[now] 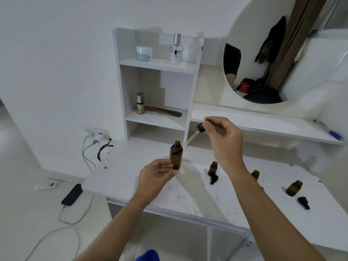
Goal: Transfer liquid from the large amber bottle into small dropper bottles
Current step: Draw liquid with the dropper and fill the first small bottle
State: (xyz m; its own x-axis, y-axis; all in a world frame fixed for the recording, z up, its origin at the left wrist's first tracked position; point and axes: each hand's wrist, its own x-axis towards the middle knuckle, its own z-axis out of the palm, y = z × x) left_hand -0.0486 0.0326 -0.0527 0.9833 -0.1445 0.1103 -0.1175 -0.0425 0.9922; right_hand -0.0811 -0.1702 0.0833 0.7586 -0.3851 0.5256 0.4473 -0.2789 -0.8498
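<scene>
While your left hand [157,171] holds the large amber bottle [176,155] upright above the white desk [131,178], its grip is narrow: thumb and fingertips pinch the bottle's lower part, palm turned up. That bottle is a smooth brown glass cylinder with rounded shoulders and an open threaded neck. Your right hand [222,140] is raised above and to the right of it, wrist bent, thumb and fingers closed on the black rubber bulb of a dropper [195,133]. Its clear glass tube slants down to the left, tip just beside the bottle's neck, not inside. On the scuffed matte desk to the right stand three small dropper bottles, all amber glass and uncapped: one [213,168] near your right wrist, one [255,174] partly hidden behind your forearm, one [294,188] further right. Two black dropper caps lie on their sides, one [214,179] by the first bottle and one [303,202] by the last.
</scene>
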